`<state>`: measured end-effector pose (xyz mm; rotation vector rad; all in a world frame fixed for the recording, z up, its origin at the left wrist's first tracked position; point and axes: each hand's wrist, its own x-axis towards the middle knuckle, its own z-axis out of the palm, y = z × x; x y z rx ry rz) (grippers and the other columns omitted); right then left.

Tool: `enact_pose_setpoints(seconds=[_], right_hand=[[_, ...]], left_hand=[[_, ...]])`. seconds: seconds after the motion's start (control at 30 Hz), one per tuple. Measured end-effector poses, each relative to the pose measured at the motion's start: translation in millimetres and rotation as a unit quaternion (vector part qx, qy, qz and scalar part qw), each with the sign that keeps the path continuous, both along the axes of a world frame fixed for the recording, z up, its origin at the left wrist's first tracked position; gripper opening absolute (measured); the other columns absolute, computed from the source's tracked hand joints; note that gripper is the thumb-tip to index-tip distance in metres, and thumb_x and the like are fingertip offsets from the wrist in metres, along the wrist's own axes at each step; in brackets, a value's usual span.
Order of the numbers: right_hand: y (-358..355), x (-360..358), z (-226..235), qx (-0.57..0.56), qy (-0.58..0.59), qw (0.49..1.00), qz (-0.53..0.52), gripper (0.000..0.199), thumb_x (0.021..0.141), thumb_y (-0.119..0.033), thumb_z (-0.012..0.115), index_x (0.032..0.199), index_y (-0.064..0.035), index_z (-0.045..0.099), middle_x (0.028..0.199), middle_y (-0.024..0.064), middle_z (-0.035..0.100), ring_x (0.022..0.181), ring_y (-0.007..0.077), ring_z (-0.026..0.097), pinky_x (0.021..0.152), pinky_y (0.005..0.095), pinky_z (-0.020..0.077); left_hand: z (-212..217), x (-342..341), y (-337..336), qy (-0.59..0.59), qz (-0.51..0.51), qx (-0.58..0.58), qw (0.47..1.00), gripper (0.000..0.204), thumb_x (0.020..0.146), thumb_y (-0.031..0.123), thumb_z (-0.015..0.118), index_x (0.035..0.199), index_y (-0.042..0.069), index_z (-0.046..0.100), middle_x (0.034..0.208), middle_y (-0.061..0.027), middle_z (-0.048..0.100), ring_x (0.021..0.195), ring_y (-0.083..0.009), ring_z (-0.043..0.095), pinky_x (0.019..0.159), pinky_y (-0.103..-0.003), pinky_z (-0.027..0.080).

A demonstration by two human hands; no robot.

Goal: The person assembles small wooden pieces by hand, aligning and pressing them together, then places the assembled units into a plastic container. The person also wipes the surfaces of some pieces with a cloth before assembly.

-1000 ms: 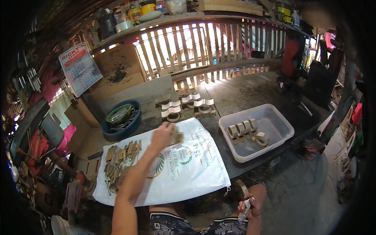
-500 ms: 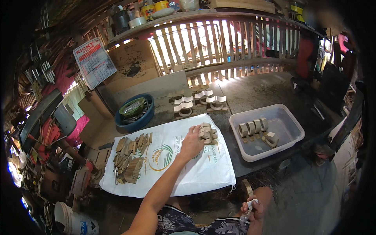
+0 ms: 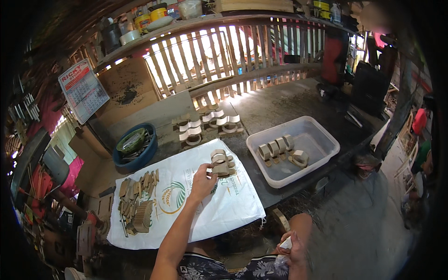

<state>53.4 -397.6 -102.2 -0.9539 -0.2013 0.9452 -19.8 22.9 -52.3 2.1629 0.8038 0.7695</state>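
My left hand (image 3: 203, 183) reaches over a white printed sack (image 3: 186, 221), its fingers closed at the near left edge of a group of curved wooden pieces (image 3: 221, 161). Low at the right, by my knee, my right hand (image 3: 295, 252) grips a small white item wrapped in clear plastic (image 3: 283, 259); its kind is unclear. A flat wooden strip (image 3: 281, 219) juts out just beyond that hand, and I cannot tell whether the fingers hold it. Thin wooden slats (image 3: 140, 184) and a tight stack of thin curved pieces (image 3: 143, 217) lie on the sack's left part.
Right of the sack, a clear plastic tub (image 3: 293, 151) contains several ring-shaped wooden pieces (image 3: 275, 148). Assembled wooden pieces (image 3: 210, 122) stand behind the sack. A blue basin (image 3: 136, 156) with a green bowl sits at the left. Slatted wall and loaded shelf (image 3: 186, 23) lie beyond.
The view has shifted, moving the scene leftward in the picture. My left hand has slid to the near edge of the wooden group. My right hand still grips the white item.
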Motion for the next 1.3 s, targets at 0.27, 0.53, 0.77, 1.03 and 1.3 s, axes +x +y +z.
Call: enact_pose_setpoints(seconds=[0.27,0.53,0.77,1.03,1.3], right_hand=[[35.9,-22.7,57.8,-0.174,-0.121,0.964,-0.163,0.035,0.109,-0.039,0.048,0.096,-0.0089,0.06,0.082,-0.0007,0.058,0.069,0.0058,0.056,0.054,0.0211,0.0447],[82.4,-28.8,71.4,-0.076,-0.089,0.993,-0.031,0.011,0.1,-0.005,0.063,0.11,-0.0007,0.063,0.088,0.0079,0.07,0.073,0.0079,0.061,0.065,0.0216,0.05],[91.1,-34.5,89.9,0.038,-0.044,0.998,-0.006,0.016,0.1,-0.009,0.066,0.111,0.0017,0.064,0.088,0.0123,0.07,0.072,0.013,0.064,0.065,0.0255,0.0514],[81.9,-45.4,137.2,0.003,-0.16,0.987,-0.035,0.025,0.092,-0.005,0.077,0.112,0.0031,0.064,0.093,0.0085,0.071,0.079,0.0077,0.064,0.07,0.0235,0.0517],[87.6,-58.5,157.1,-0.027,-0.272,0.961,-0.035,0.022,0.092,-0.005,0.077,0.108,0.0045,0.066,0.088,0.0086,0.072,0.08,0.0103,0.068,0.07,0.024,0.0537]], left_hand=[[22.9,-69.9,-62.8,-0.06,0.001,-0.05,0.997,0.028,0.088,0.007,0.075,0.114,0.001,0.066,0.087,-0.0102,0.071,0.079,-0.0178,0.068,0.076,-0.032,0.054],[0.6,-129.3,-115.1,-0.032,-0.039,-0.076,0.996,0.038,0.087,0.006,0.077,0.123,-0.003,0.066,0.109,-0.0121,0.071,0.092,-0.018,0.068,0.086,-0.031,0.054],[24.3,-130.0,-143.0,-0.057,-0.04,-0.116,0.991,0.032,0.087,0.005,0.078,0.116,-0.002,0.066,0.11,-0.0125,0.07,0.103,-0.0192,0.067,0.093,-0.033,0.053],[73.0,-113.0,-190.8,-0.16,-0.103,-0.098,0.977,0.04,0.082,-0.004,0.079,0.117,0.001,0.06,0.119,-0.0138,0.06,0.112,-0.0233,0.063,0.093,-0.034,0.053],[98.7,-108.1,-203.9,-0.118,-0.093,0.031,0.988,0.045,0.075,0.0,0.086,0.115,0.002,0.067,0.113,-0.0157,0.062,0.104,-0.0284,0.066,0.086,-0.036,0.058]])
